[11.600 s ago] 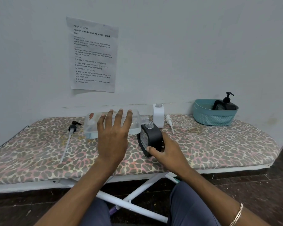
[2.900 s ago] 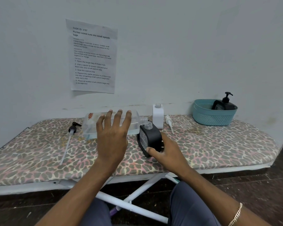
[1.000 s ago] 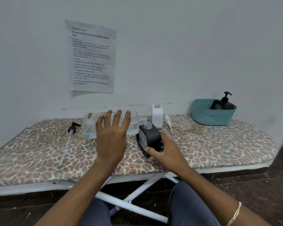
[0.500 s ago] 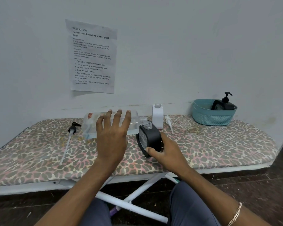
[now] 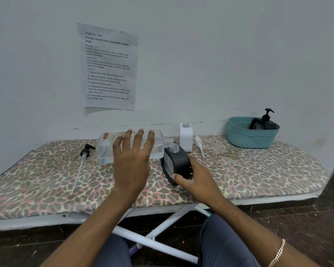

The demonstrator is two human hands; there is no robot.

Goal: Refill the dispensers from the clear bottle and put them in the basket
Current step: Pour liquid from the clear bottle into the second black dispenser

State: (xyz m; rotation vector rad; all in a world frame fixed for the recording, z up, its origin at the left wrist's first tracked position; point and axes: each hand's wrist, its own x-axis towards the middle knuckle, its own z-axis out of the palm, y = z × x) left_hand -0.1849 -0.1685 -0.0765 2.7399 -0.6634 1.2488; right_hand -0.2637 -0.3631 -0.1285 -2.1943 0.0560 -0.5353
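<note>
Clear bottle (image 5: 130, 146) tipped by left hand (image 5: 132, 162) over right hand's (image 5: 198, 182) black dispenser (image 5: 176, 162).

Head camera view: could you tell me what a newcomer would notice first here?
At centre, the left hand tips the clear bottle sideways, its neck at the open black dispenser steadied by the right hand. Far right, a teal basket already holds another black dispenser.

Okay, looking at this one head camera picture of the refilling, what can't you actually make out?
Head view only:
- Liquid level in the black dispenser: opaque body.
- Middle of the clear bottle: covered by the left hand.
- Lower part of the dispenser in the basket: behind its wall.
- Any pouring stream: too small.
</note>
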